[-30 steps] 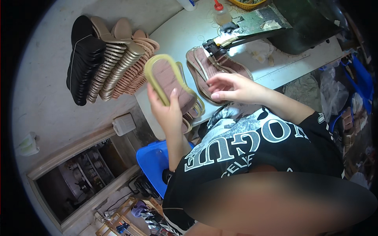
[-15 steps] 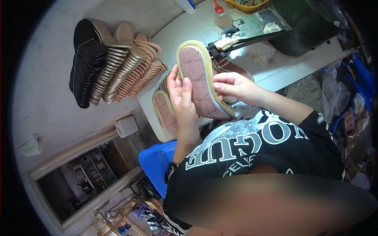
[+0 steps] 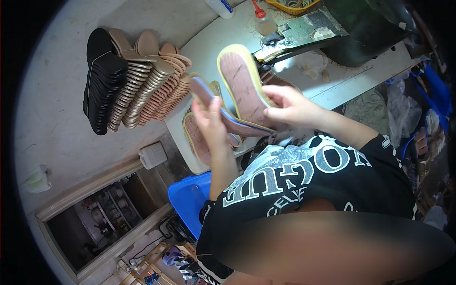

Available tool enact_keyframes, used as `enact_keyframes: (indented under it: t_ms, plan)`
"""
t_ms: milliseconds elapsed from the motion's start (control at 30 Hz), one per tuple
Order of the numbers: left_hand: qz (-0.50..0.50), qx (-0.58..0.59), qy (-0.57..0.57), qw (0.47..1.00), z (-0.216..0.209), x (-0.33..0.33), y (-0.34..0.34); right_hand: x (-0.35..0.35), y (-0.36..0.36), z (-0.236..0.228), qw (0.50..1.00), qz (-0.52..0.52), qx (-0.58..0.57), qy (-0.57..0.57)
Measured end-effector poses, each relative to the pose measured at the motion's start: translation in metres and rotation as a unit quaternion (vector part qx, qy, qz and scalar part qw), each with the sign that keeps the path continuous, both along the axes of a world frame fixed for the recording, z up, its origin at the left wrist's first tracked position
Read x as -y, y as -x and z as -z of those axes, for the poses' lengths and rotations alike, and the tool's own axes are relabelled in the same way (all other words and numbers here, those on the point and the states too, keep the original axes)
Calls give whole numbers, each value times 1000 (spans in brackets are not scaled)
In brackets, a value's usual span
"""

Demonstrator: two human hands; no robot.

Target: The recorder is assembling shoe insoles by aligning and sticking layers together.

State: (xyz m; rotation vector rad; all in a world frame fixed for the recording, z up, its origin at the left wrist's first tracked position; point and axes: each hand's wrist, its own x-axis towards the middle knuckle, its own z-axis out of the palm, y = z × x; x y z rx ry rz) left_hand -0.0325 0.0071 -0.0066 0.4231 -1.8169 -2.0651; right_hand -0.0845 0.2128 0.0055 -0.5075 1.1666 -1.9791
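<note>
The left hand (image 3: 210, 122) now pinches a tilted, blue-edged insole (image 3: 243, 127) while the right hand (image 3: 292, 107) pinches the side of a yellow-rimmed insole (image 3: 239, 78), what looked like one piece now parted into two above the bench (image 3: 355, 80), each separately held.

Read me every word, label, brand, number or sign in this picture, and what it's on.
I won't quote wording, only place it:
Black shirt: large pale lettering, clear; smaller letters below.
Pink sole in the right hand: dark print, too blurred to read.
White container: blue marking, unreadable.
Tabletop: faint ruler-like markings, too small to read.
</note>
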Motion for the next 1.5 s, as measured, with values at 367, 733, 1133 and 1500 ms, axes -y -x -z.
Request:
enact_keyframes:
  t_ms: [367, 733, 1133, 1500]
  plan:
    - [137, -25, -105, 985, -42, -32, 21, -17, 15, -13, 981, -143, 128, 9]
    - [196, 16, -48, 979, -41, -60, 41, -26, 28, -6, 989, -132, 56, -46]
    - [104, -42, -48, 993, -40, -50, 95, -38, 30, -7, 991, -52, -34, -118]
    - [95, -16, 159, 983, 24, -33, 151, -48, 34, 18, 996, 59, 48, -55]
